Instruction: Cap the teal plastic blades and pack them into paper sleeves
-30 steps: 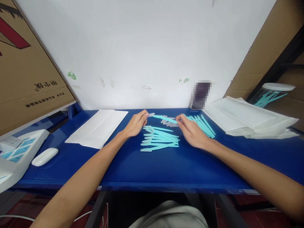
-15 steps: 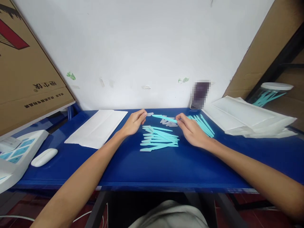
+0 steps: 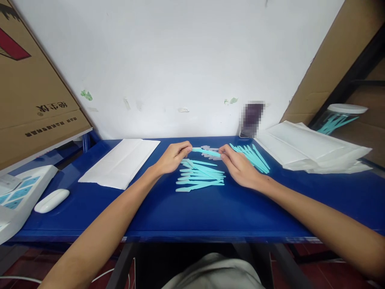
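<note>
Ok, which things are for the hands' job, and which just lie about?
Likely for the job:
held slim turquoise plastic stick
small translucent plastic caps
front pile of turquoise sticks
fanned turquoise sticks

Probably just there:
white oval plastic case
brown printed cardboard box

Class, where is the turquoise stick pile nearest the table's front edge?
In the head view, the pile lies centrally on the table, between the forearms, just nearer than the stick in the right hand.
</note>
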Demonstrator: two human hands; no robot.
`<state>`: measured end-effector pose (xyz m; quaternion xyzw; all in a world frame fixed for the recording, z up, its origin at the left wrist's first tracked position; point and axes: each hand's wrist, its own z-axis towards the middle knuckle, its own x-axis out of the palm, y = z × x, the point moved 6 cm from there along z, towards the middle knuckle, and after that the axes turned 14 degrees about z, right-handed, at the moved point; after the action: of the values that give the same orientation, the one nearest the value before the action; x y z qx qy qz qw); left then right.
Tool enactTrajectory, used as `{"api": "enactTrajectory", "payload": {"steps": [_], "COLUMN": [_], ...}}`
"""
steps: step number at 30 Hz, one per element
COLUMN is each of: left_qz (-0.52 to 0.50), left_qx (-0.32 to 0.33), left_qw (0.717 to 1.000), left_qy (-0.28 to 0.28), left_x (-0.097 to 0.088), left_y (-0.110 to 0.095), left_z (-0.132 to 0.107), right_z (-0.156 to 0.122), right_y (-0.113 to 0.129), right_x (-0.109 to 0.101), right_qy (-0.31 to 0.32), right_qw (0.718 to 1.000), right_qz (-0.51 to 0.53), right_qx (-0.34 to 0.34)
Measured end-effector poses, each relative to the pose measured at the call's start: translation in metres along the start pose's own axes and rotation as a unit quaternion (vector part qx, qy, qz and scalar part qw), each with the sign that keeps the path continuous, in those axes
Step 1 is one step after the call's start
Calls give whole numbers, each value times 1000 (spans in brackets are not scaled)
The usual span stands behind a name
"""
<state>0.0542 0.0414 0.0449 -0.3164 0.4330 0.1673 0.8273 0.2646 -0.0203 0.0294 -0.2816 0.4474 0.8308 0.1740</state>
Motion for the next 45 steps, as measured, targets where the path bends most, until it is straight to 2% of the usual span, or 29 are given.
{"api": "enactTrajectory", "payload": {"steps": [4, 8, 11, 16, 20, 25, 30, 32, 34, 37, 39, 41, 45], "left_qz": [63, 101, 118, 187, 198, 270, 334, 352, 382, 423, 427, 435, 459], "left_qx": [20, 22, -17, -105, -106, -89, -204, -230, -262, -346, -374, -360, -294], "left_qw": [998, 995, 993, 977, 974, 959, 920, 906, 886, 835, 812, 808, 822], "left_qy": [0, 5, -5, 9, 35, 20, -30, -51, -34, 61, 135, 172, 163], "left_x": [-2, -1, -3, -11, -12, -19, -54, -67, -72, -65, -55, -45, -29], "left_y": [-3, 3, 16, 43, 50, 59, 91, 102, 112, 129, 134, 129, 106], "left_z": [0, -2, -2, -6, -9, -8, -19, -27, -34, -46, -50, -46, -30], "right_z": [0, -1, -4, -10, -10, 20, 52, 58, 58, 52, 45, 38, 28], "right_y": [-1, 3, 9, 15, 18, 23, 38, 45, 51, 52, 49, 45, 43], "right_x": [1, 11, 23, 28, 30, 38, 59, 67, 73, 80, 84, 84, 74], "right_qy": [17, 72, 113, 161, 263, 318, 388, 395, 388, 385, 390, 375, 280], "right_qw": [1000, 996, 991, 985, 961, 938, 886, 874, 871, 875, 877, 885, 929], "right_qz": [-18, -31, -39, -60, -80, -129, -229, -261, -282, -285, -278, -277, -231], "right_qx": [-4, -38, -57, -30, 14, 52, 106, 113, 108, 76, 42, -2, -79]}}
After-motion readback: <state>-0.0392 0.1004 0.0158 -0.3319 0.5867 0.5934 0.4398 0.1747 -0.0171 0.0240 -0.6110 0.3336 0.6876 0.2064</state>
